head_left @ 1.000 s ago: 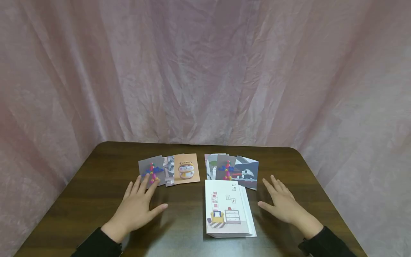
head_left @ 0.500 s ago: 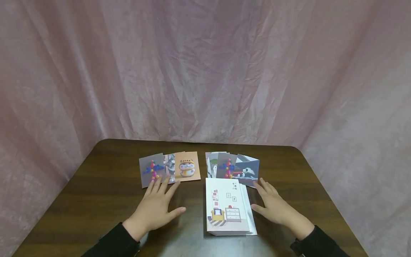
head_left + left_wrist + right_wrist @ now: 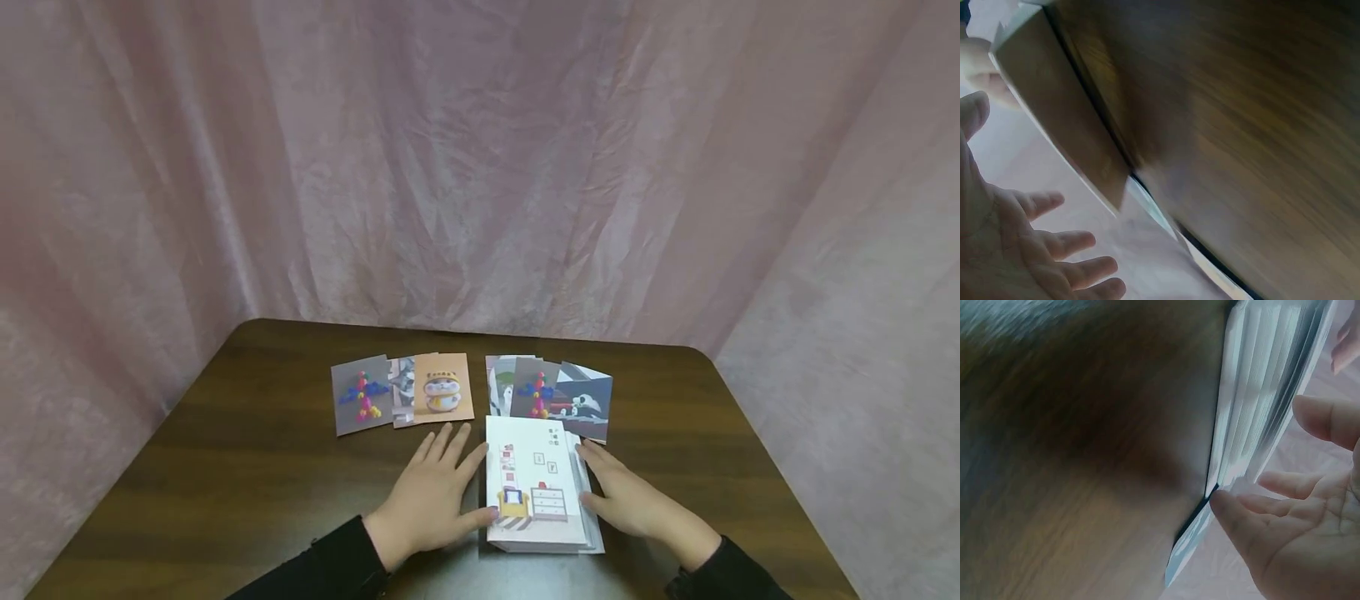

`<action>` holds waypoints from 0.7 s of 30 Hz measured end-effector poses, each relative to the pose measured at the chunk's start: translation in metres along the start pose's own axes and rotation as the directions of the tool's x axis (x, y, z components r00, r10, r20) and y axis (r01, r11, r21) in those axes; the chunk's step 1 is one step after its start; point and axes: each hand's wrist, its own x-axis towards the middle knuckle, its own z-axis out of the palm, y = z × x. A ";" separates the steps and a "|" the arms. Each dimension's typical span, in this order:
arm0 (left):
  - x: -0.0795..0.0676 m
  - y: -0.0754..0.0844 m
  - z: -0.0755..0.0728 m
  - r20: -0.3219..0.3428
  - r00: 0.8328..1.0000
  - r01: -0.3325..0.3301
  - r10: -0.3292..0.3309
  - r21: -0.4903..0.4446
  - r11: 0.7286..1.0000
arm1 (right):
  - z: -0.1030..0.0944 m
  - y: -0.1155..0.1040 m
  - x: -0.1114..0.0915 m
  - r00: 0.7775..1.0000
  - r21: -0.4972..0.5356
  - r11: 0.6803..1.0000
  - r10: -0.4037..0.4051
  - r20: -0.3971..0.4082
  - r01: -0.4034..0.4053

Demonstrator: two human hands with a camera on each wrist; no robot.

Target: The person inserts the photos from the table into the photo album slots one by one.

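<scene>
A thick white album (image 3: 553,496) with a drawn cover lies on the brown table, right of the middle in the head view. My left hand (image 3: 431,500) is at its left side, fingers straight and spread, thumb tip at the cover's edge. On the other side my right hand (image 3: 633,500) has its fingertips close to the page edges. The left wrist view shows the album's spine (image 3: 1063,106) with my left palm beside it, apart from the spine. Layered page edges (image 3: 1260,387) appear in the right wrist view, near my extended right fingers; contact is unclear there.
Behind the album, picture cards lie in two overlapping groups. A grey card (image 3: 362,395) and an orange card (image 3: 444,388) belong to the left group; a blue-grey card (image 3: 588,404) is in the right one. A pinkish curtain (image 3: 480,167) hangs beyond the table (image 3: 187,467).
My left hand has moved right, away from the grey card, to the album's left side. My right hand has moved left to its right edge. The album and cards keep their places.
</scene>
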 end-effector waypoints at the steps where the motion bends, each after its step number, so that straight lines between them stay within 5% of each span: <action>1: 0.003 0.004 0.000 0.011 1.000 -0.009 0.009 0.002 1.000 | 0.000 -0.001 0.000 1.000 0.004 1.000 -0.004 0.003 0.004; 12: 0.019 0.042 0.013 0.088 0.987 -0.143 0.137 0.063 0.988 | 0.008 0.001 0.002 0.999 0.054 0.997 -0.052 0.011 0.051; 21: 0.025 0.053 0.018 0.077 0.989 -0.135 0.126 0.126 0.983 | 0.008 0.002 0.003 0.998 0.051 0.997 -0.051 0.030 0.049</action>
